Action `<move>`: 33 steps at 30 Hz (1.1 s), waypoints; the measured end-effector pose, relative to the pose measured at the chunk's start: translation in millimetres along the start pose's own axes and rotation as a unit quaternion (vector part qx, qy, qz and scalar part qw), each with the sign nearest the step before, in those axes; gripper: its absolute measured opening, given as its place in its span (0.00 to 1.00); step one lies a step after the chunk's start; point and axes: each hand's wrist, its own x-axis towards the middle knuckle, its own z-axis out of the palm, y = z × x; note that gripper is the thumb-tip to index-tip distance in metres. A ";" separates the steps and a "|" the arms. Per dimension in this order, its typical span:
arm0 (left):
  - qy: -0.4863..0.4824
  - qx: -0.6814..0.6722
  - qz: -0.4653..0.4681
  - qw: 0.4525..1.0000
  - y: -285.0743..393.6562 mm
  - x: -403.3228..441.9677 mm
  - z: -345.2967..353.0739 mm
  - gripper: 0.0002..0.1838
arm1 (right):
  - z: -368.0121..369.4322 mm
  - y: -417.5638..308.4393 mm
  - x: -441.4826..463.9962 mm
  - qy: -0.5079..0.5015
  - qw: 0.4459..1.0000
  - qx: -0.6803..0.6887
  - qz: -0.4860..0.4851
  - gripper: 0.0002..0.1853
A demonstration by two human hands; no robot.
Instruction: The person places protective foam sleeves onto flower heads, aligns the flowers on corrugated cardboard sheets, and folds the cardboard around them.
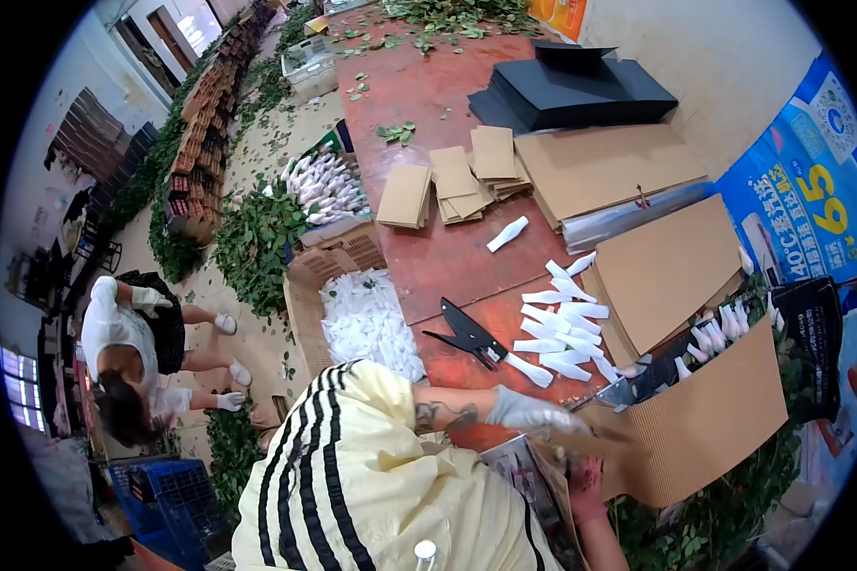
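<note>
My left hand (533,413), in a pale glove, comes in from the striped yellow sleeve and closes on a small piece of brown cardboard (595,443), blurred by motion. My right hand (588,483) is below it, its reddish fingers bent at the cardboard's lower edge and partly hidden. A large corrugated cardboard sheet (709,419) curves up just right of both hands. Past it, flower buds in white net sleeves (719,333) lie in a row with green leaves beneath. Loose white net sleeves (562,333) are piled on the red table beyond my hands.
Black-handled shears (467,333) lie on the red table (405,105). Farther back are small cardboard stacks (405,197), large cardboard sheets (609,157) and black sheets (571,90). A crate (300,285) of white sleeves stands at left. Another person (129,333) bends over on the left floor.
</note>
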 end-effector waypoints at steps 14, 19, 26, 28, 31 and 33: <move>-0.405 -0.386 -0.095 0.823 -81.7 5.8 66.3 0.34 | -22.8 10.3 -20.6 0.133 0.540 0.829 0.053 0.28; 0.045 -0.029 -0.132 0.990 -29.7 15.2 17.9 0.15 | 40.2 35.2 9.8 0.211 0.682 0.698 0.052 0.32; -0.021 0.291 -0.187 0.938 -18.3 35.4 45.0 0.20 | 2.6 21.0 -8.7 0.183 0.519 0.826 0.122 0.27; -0.015 0.301 -0.176 0.937 -16.7 35.6 45.3 0.19 | -63.8 -10.1 -39.0 0.195 0.657 0.699 0.203 0.28; -0.053 0.278 -0.214 0.935 -4.5 38.4 41.4 0.23 | -91.1 -31.8 -75.9 0.217 0.861 0.406 0.218 0.28; -0.035 0.267 -0.203 0.941 -8.5 35.8 43.0 0.21 | -105.4 -47.1 -100.9 0.357 0.692 0.601 0.180 0.26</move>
